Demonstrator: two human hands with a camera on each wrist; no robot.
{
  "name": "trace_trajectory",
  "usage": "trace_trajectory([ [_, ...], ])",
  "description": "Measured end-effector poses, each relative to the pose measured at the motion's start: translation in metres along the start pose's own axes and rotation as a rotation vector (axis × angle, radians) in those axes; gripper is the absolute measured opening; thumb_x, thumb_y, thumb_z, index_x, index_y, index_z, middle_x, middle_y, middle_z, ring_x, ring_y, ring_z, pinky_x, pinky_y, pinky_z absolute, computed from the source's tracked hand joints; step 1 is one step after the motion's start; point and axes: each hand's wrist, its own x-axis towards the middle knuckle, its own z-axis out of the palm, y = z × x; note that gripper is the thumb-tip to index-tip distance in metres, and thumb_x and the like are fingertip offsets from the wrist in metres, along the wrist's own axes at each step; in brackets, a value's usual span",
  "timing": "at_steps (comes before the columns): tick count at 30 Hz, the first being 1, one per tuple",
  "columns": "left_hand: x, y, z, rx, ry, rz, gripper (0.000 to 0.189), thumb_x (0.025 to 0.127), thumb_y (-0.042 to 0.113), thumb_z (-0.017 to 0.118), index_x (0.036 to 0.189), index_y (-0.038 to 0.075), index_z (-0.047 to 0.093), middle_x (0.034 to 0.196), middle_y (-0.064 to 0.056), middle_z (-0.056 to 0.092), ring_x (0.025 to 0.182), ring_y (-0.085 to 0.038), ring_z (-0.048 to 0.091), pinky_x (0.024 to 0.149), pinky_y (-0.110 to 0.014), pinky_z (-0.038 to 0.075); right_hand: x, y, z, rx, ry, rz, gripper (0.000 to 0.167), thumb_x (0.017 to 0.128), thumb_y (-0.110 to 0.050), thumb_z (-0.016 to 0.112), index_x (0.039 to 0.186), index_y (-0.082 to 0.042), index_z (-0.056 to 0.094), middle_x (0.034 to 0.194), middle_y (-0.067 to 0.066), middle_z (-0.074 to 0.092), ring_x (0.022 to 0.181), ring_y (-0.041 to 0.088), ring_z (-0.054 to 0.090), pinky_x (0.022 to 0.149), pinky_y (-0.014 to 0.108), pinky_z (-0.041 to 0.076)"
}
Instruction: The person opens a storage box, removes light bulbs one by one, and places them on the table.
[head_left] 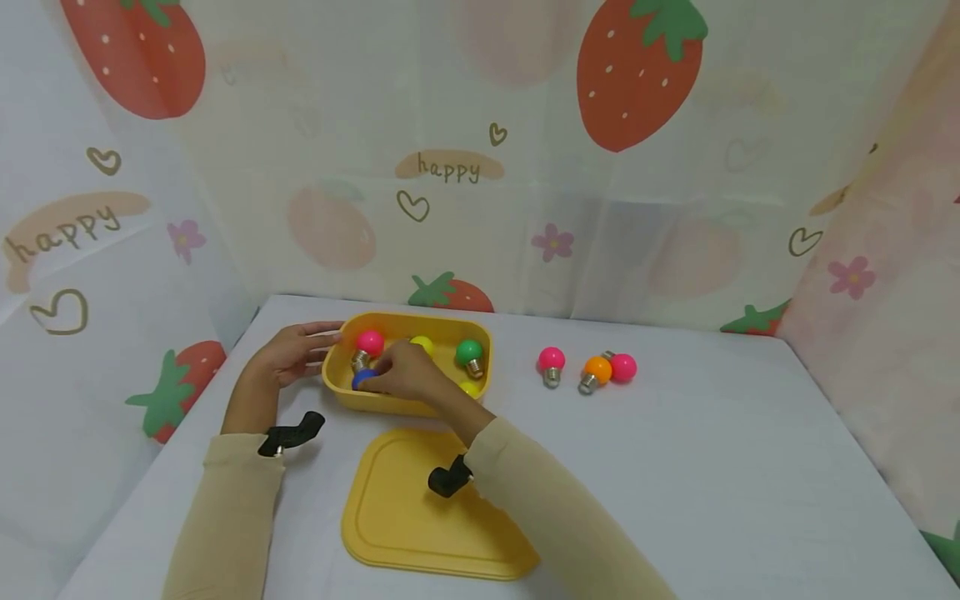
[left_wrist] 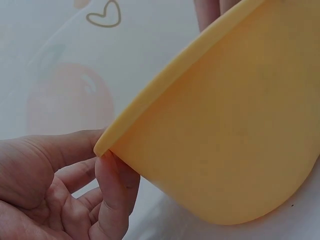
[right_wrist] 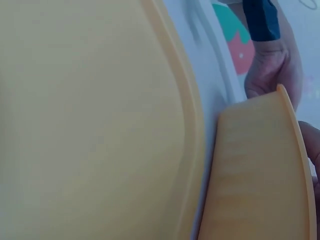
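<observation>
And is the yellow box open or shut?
The box is open: its lid lies on the table, and coloured bulbs show inside.

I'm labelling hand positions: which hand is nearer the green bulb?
Right. The right hand reaches into the yellow container, left of the green bulb; the left hand is at the container's left end, farther off.

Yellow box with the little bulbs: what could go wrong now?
The right hand at the blue bulb might knock the pink bulb beside it. The left hand touches just one end of the yellow box, so a bump could slide it. With the lid off, bulbs could spill if it tips.
</observation>
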Motion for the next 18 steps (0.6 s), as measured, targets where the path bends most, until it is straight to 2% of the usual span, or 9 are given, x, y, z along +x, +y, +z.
trace_trajectory([
  [6, 0.004, -0.001, -0.001, -0.010, 0.009, -0.011, 0.062, 0.102, 0.027, 0.064, 0.156, 0.010, 0.040, 0.154, -0.017, 0.041, 0.124, -0.028, 0.052, 0.092, -0.029, 0.056, -0.009, 0.010, -0.014, 0.046, 0.040, -0.001, 0.035, 0.085, -0.036, 0.084, 0.107, -0.008, 0.078, 0.093, -0.006, 0.068, 0.087, 0.011, 0.059, 0.073, 0.020, 0.053],
  [10, 0.006, -0.002, -0.002, -0.013, 0.012, -0.007, 0.064, 0.101, 0.029, 0.066, 0.156, 0.010, 0.040, 0.153, -0.016, 0.041, 0.122, -0.026, 0.053, 0.091, -0.029, 0.056, -0.017, 0.014, -0.024, 0.078, 0.053, 0.013, 0.035, 0.088, -0.036, 0.081, 0.111, -0.009, 0.076, 0.102, -0.005, 0.069, 0.091, 0.011, 0.062, 0.078, 0.022, 0.055],
  [14, 0.007, -0.002, -0.001, -0.012, 0.009, -0.011, 0.065, 0.101, 0.029, 0.066, 0.157, 0.011, 0.039, 0.155, -0.016, 0.040, 0.120, -0.026, 0.053, 0.091, -0.028, 0.056, -0.026, 0.015, -0.035, 0.111, 0.051, 0.015, 0.038, 0.089, -0.035, 0.080, 0.117, -0.010, 0.075, 0.105, -0.004, 0.069, 0.094, 0.011, 0.062, 0.078, 0.022, 0.056],
  [18, 0.007, 0.000, -0.001, -0.017, 0.007, -0.019, 0.065, 0.101, 0.030, 0.065, 0.157, 0.011, 0.038, 0.156, -0.016, 0.039, 0.119, -0.025, 0.053, 0.090, -0.027, 0.056, -0.036, 0.014, -0.048, 0.102, 0.044, -0.022, 0.040, 0.090, -0.033, 0.079, 0.121, -0.008, 0.074, 0.104, -0.001, 0.071, 0.094, 0.013, 0.063, 0.076, 0.022, 0.056],
])
